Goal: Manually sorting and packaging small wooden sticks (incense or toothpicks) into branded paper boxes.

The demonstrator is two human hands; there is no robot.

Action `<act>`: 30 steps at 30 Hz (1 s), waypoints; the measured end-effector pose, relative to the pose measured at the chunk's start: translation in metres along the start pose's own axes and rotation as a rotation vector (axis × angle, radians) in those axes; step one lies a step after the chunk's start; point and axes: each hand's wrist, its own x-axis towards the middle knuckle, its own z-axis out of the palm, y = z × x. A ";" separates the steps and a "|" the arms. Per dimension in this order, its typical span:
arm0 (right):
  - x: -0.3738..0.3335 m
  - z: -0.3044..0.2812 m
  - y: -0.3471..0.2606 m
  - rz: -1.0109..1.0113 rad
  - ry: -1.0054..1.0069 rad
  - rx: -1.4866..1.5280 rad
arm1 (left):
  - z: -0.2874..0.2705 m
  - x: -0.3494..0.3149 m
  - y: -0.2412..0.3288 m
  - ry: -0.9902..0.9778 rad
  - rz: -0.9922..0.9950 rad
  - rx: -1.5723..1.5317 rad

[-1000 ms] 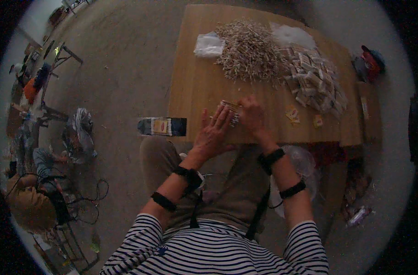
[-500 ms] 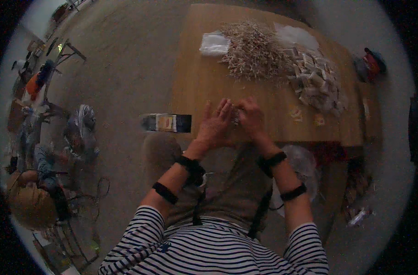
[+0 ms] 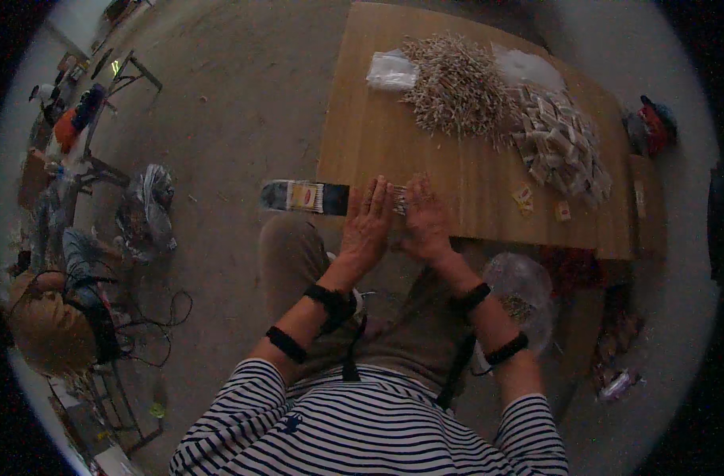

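Both my hands lie over the near left corner of the wooden table (image 3: 473, 190). Between them is a small row of thin pale-tipped sticks (image 3: 399, 200), which look like cotton swabs. My left hand (image 3: 366, 226) is flat, its fingers stretched along the left side of the row. On the other side, my right hand (image 3: 427, 218) has its fingers extended, with the fingertips beside the sticks. Left of my left hand, a dark flat strip sticks out past the table edge, carrying a packet (image 3: 305, 196) with a yellow and red label and a row of sticks.
Farther back is a big heap of loose sticks (image 3: 457, 87), with white plastic bags (image 3: 392, 71) beside it. A pile of filled packets (image 3: 560, 143) covers the right side. Small yellow cards (image 3: 523, 198) lie nearer. A clear plastic bag (image 3: 517, 293) hangs below the table edge.
My right hand has gone from curled fingers to stretched ones beside the sticks. My left hand stays flat. The whole view has shifted slightly, so the table sits farther right.
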 end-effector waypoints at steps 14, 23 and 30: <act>0.014 0.038 -0.028 0.046 0.234 -0.233 | 0.012 -0.007 -0.015 0.026 -0.015 0.007; 0.011 0.017 -0.034 0.065 0.188 -0.154 | -0.023 -0.024 -0.022 -0.162 -0.157 0.066; 0.012 0.015 -0.042 0.088 0.141 -0.074 | -0.008 -0.028 -0.019 -0.121 -0.169 0.017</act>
